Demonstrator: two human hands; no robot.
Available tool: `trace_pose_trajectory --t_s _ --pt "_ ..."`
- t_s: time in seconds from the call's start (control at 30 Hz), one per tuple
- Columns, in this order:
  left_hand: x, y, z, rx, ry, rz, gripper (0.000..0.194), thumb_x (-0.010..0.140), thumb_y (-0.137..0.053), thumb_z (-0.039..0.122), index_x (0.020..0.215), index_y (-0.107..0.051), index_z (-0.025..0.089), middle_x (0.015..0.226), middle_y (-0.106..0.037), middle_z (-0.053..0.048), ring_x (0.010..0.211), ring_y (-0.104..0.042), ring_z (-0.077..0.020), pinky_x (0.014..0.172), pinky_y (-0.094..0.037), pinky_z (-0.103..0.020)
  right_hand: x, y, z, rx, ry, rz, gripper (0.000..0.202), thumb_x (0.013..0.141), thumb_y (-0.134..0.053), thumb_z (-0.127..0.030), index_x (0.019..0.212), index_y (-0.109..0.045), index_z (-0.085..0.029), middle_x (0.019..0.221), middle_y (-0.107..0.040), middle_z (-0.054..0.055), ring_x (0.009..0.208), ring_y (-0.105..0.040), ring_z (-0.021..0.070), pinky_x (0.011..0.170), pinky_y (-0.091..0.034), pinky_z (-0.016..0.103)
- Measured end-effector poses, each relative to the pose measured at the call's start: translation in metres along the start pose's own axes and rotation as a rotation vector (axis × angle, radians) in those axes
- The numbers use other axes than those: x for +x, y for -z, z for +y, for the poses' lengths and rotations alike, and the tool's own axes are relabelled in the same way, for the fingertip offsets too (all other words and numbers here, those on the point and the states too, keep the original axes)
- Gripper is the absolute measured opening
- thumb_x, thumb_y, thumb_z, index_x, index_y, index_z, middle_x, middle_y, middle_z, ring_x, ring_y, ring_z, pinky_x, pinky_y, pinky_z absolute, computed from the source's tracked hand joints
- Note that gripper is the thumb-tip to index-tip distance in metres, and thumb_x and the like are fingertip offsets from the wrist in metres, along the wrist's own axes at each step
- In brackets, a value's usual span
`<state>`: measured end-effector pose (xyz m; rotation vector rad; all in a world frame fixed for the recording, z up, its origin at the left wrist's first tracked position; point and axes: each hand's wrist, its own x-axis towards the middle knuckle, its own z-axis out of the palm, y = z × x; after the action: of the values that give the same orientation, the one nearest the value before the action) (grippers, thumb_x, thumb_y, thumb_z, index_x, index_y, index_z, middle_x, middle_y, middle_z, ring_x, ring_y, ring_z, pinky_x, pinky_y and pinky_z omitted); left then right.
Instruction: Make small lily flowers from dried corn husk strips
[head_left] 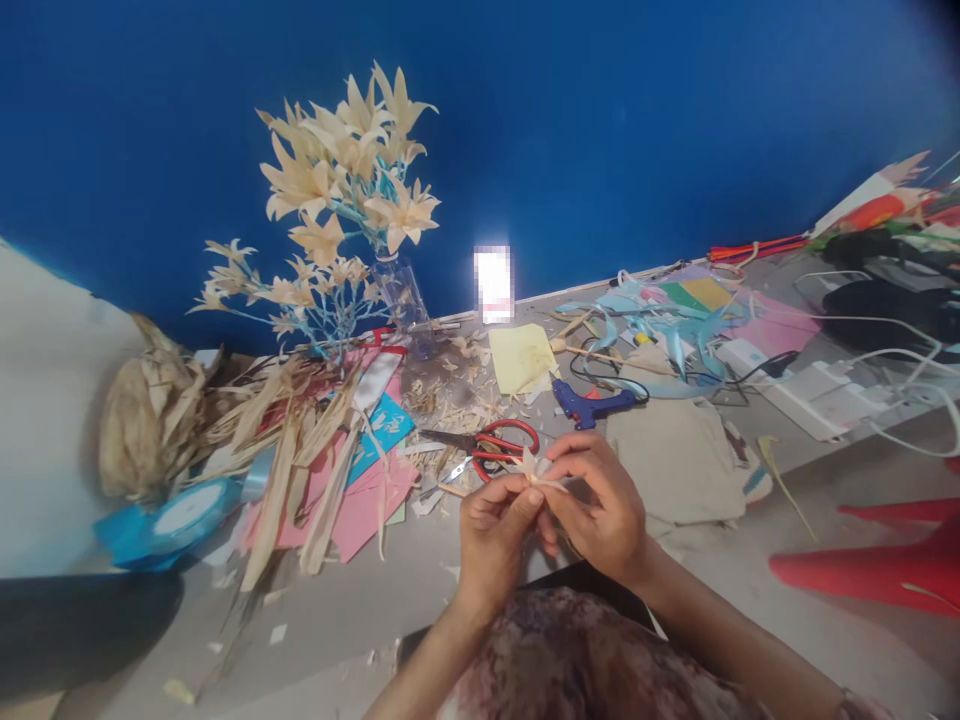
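Pale flower point(535, 474): held in both hands above the table point(315, 610), between the left and right edges and nearer the front edge than the back. The left hand point(495, 525) pinches the base of the flower between thumb and index finger. The right hand point(604, 505) is narrow, its fingertips closed about the petals on the opposite side. Just beyond the hands, toward the back edge, lie the red-handled scissors point(476, 443), blades directed to the left edge. A blue glue gun point(592, 405) lies just beside the scissors on the right-edge side, nozzle directed at a yellow sheet point(514, 358) near the back edge. A beige cloth point(667, 465) lies to the right of the right hand. Farther toward the right edge, a white power strip point(802, 385) carries plugs and cables. At the back edge, left of the yellow sheet, a clear vase point(403, 295) stands upright and supports large pale blooms point(341, 150) on blue stems. Toward the left edge, dried husk strips point(274, 490) overlap pink sheets point(375, 505); a roll of blue ribbon point(187, 510) lies beside them. Small scraps point(446, 375) cover the area between the vase and the scissors.
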<state>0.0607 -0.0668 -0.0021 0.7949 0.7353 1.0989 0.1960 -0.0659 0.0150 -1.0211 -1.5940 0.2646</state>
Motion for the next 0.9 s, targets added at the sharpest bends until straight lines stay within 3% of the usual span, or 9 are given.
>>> trace_pose_trajectory --t_s 0.13,0.27,0.43,0.57,0.7,0.9 --pt "0.002 0.0 0.0 0.118 -0.04 0.062 0.019 0.081 -0.074 0.033 0.072 -0.072 0.016 0.049 -0.064 0.001 0.041 -0.056 -0.0132 0.046 -0.046 -0.024 -0.004 0.001 0.004 0.048 -0.112 0.044 0.013 0.085 -0.064 -0.013 0.093 -0.058 -0.022 0.1 -0.061 0.008 0.091 -0.058 0.0213 0.072 -0.048 0.032" --pt "0.003 0.002 0.008 0.246 -0.116 0.143 0.021 0.082 -0.072 0.032 0.067 -0.073 0.018 0.049 -0.063 0.0 0.043 -0.055 -0.0134 0.048 -0.045 -0.025 -0.002 0.005 0.008 0.071 -0.121 0.028 0.011 0.086 -0.066 -0.018 0.092 -0.057 -0.022 0.096 -0.063 0.007 0.087 -0.059 0.0206 0.068 -0.048 0.031" --pt "0.012 0.013 0.03 0.45 -0.28 0.197 0.031 0.084 -0.068 0.035 0.058 -0.073 0.019 0.052 -0.063 -0.002 0.05 -0.055 -0.0146 0.053 -0.044 -0.026 0.023 0.007 0.018 0.024 -0.017 -0.234 0.011 0.09 -0.063 -0.02 0.08 -0.06 -0.022 0.077 -0.066 0.003 0.073 -0.061 0.0175 0.068 -0.047 0.029" --pt "0.025 0.023 0.048 0.471 -0.349 0.244 0.027 0.08 -0.073 0.037 0.06 -0.073 0.019 0.055 -0.06 0.0 0.051 -0.05 -0.0129 0.053 -0.041 -0.024 0.055 -0.005 0.024 0.085 0.029 -0.402 0.016 0.092 -0.064 -0.023 0.076 -0.065 -0.021 0.071 -0.067 0.001 0.064 -0.06 0.0145 0.062 -0.044 0.026" --pt "0.038 0.026 0.055 0.335 -0.233 0.285 0.028 0.078 -0.075 0.042 0.066 -0.07 0.017 0.058 -0.061 0.001 0.051 -0.047 -0.0102 0.051 -0.039 -0.021 0.079 -0.02 0.024 0.188 -0.122 -0.503 0.014 0.088 -0.069 -0.027 0.077 -0.067 -0.019 0.069 -0.066 -0.001 0.06 -0.057 0.0124 0.056 -0.042 0.023" --pt "0.056 0.029 0.043 0.119 -0.087 0.157 0.029 0.083 -0.07 0.047 0.085 -0.066 0.019 0.047 -0.052 0.006 0.04 -0.041 -0.0078 0.044 -0.034 -0.019 0.081 -0.039 0.035 0.316 -0.379 -0.525 0.016 0.083 -0.072 -0.03 0.08 -0.062 -0.019 0.067 -0.062 -0.003 0.055 -0.051 0.0105 0.049 -0.039 0.021"
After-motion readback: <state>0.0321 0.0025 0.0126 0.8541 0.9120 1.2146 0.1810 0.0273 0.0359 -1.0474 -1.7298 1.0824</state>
